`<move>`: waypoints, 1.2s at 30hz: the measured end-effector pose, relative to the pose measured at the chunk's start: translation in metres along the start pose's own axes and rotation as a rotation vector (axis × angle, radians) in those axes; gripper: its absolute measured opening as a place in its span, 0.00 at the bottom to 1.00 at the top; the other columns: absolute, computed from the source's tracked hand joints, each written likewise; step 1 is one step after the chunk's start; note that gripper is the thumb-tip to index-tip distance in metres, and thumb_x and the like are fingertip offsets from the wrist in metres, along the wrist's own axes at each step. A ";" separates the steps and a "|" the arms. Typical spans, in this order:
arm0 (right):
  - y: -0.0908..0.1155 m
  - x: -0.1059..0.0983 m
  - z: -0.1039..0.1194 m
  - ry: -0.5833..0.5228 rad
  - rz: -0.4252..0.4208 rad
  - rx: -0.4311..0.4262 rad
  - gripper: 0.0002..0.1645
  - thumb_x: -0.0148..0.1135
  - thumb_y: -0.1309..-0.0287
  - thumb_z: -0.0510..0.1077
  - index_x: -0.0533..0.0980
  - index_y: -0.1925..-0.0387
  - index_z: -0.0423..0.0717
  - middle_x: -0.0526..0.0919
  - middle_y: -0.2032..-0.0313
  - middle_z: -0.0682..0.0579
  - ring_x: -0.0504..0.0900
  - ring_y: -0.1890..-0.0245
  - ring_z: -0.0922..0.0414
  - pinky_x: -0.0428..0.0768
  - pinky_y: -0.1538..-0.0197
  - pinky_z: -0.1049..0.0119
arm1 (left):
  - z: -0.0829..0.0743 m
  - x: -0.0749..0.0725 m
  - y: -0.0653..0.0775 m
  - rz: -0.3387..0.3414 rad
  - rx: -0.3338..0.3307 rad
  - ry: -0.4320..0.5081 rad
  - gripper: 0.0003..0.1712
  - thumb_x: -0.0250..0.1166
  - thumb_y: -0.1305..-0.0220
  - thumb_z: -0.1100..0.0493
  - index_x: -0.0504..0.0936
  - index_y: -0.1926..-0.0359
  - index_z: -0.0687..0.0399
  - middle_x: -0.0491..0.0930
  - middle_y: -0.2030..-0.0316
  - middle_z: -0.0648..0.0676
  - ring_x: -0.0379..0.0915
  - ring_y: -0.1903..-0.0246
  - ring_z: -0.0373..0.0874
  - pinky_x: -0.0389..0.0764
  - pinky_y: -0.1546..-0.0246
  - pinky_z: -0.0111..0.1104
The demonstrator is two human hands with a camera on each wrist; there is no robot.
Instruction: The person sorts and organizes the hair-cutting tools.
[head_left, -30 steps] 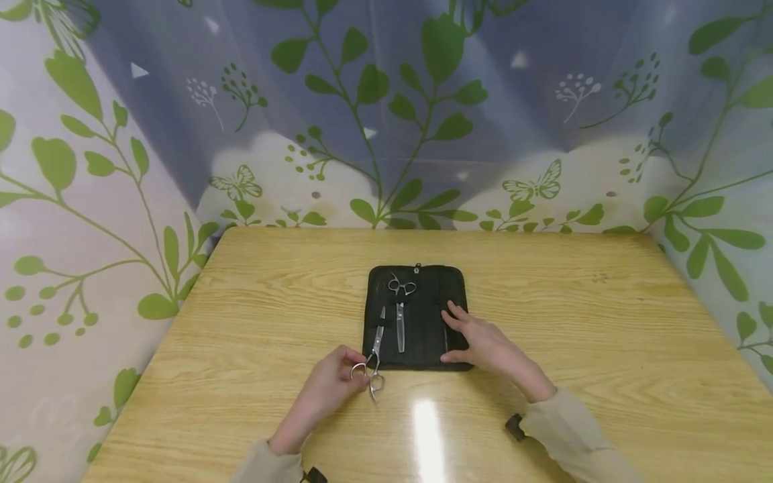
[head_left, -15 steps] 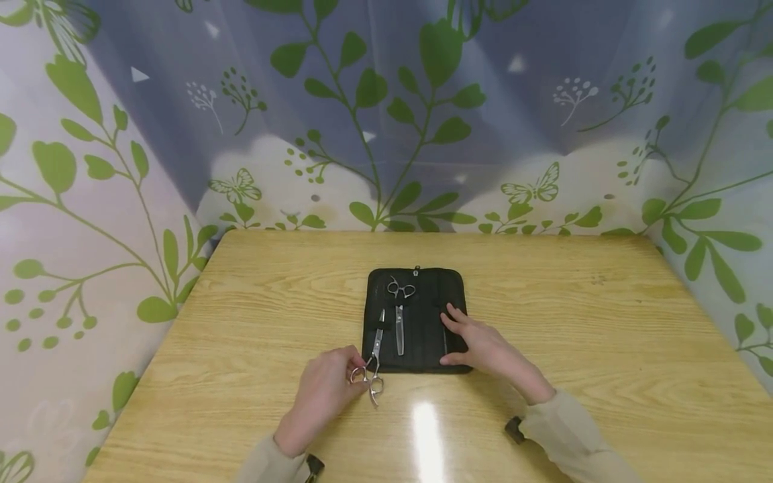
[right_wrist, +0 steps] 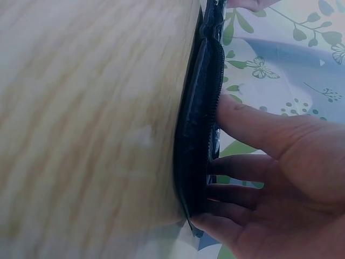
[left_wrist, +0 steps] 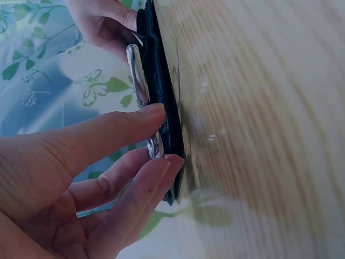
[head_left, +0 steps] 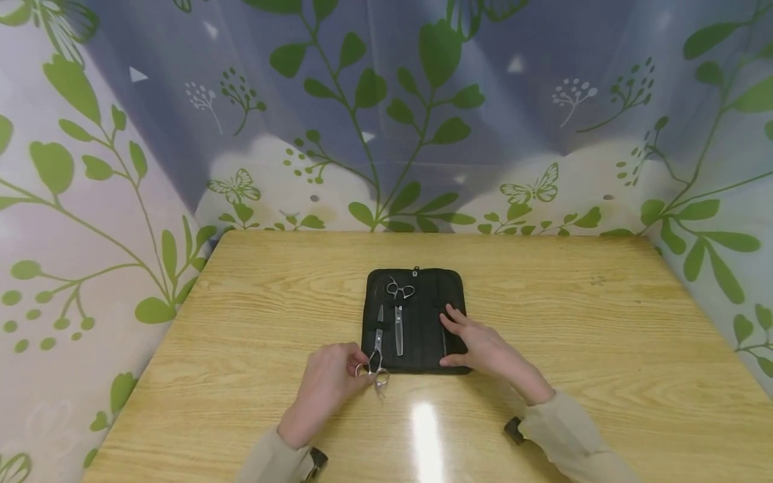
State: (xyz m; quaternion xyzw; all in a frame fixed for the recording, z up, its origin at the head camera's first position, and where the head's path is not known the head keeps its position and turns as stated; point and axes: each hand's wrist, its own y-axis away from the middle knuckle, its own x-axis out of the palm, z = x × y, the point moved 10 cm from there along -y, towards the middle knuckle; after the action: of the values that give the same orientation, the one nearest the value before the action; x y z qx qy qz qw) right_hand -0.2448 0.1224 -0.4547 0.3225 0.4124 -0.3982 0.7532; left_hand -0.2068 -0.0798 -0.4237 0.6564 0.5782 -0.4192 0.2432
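Note:
A black zip case (head_left: pixel 425 322) lies opened flat on the wooden table. On its left side a pair of hairdressing scissors (head_left: pixel 378 339) has its blades pointing away, through a black loop, with the handles over the case's near edge. My left hand (head_left: pixel 326 379) pinches one finger ring between thumb and fingers; the left wrist view shows the metal handle (left_wrist: pixel 137 70) just above the case. A second pair, toothed thinning scissors (head_left: pixel 399 329), sits beside it, handles at the far end. My right hand (head_left: pixel 486 345) rests spread on the case's right side, fingers touching its edge.
The wooden table (head_left: pixel 272 288) stretches around the case to both sides. Behind it and at the sides hangs a leaf-patterned cloth (head_left: pixel 386 134). A zip pull (head_left: pixel 415 271) shows at the case's far edge.
My left hand has moved slightly right, and the scissors' handles have swung right and a little away with it. The right hand stays in place on the case.

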 end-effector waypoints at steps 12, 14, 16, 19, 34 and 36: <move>0.001 0.001 0.002 0.036 0.006 -0.005 0.50 0.65 0.51 0.55 0.55 0.33 0.37 0.49 0.30 0.38 0.58 0.36 0.41 0.73 0.45 0.46 | 0.000 -0.005 -0.005 -0.048 -0.007 -0.019 0.13 0.77 0.68 0.56 0.83 0.76 0.51 0.80 0.82 0.47 0.67 0.82 0.31 0.72 0.77 0.30; 0.001 0.001 0.002 0.032 0.006 -0.002 0.50 0.65 0.51 0.55 0.55 0.33 0.37 0.49 0.29 0.38 0.58 0.36 0.41 0.73 0.45 0.46 | 0.000 -0.006 -0.007 -0.049 -0.003 -0.033 0.13 0.77 0.68 0.55 0.83 0.76 0.51 0.80 0.82 0.46 0.67 0.82 0.31 0.71 0.79 0.30; 0.001 0.001 0.002 0.030 0.006 -0.001 0.50 0.65 0.51 0.55 0.55 0.33 0.37 0.49 0.29 0.38 0.57 0.36 0.41 0.73 0.45 0.46 | 0.001 -0.005 -0.008 -0.041 -0.010 -0.037 0.14 0.77 0.67 0.55 0.83 0.76 0.50 0.80 0.81 0.46 0.67 0.82 0.32 0.71 0.79 0.30; 0.001 0.001 0.002 0.031 0.004 0.000 0.50 0.65 0.50 0.55 0.55 0.33 0.37 0.49 0.29 0.38 0.57 0.36 0.41 0.73 0.44 0.46 | 0.003 -0.002 -0.011 -0.030 -0.022 -0.036 0.14 0.77 0.66 0.54 0.82 0.75 0.50 0.79 0.81 0.46 0.66 0.81 0.33 0.70 0.78 0.30; 0.001 0.001 0.003 0.043 0.011 -0.008 0.49 0.65 0.50 0.55 0.55 0.33 0.37 0.49 0.30 0.38 0.59 0.36 0.41 0.75 0.47 0.48 | 0.003 0.005 -0.013 0.035 0.007 -0.105 0.21 0.76 0.66 0.49 0.81 0.69 0.52 0.70 0.78 0.47 0.62 0.80 0.38 0.67 0.81 0.30; 0.001 0.000 0.003 0.043 0.011 -0.009 0.49 0.65 0.50 0.55 0.55 0.33 0.37 0.49 0.29 0.38 0.59 0.36 0.41 0.76 0.47 0.48 | 0.002 0.006 -0.011 0.045 0.015 -0.116 0.22 0.76 0.65 0.50 0.81 0.67 0.53 0.69 0.77 0.47 0.62 0.80 0.39 0.67 0.81 0.31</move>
State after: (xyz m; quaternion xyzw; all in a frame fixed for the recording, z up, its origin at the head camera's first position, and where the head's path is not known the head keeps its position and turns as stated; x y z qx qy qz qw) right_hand -0.2428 0.1202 -0.4535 0.3299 0.4288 -0.3853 0.7476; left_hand -0.2182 -0.0756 -0.4274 0.6456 0.5451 -0.4554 0.2807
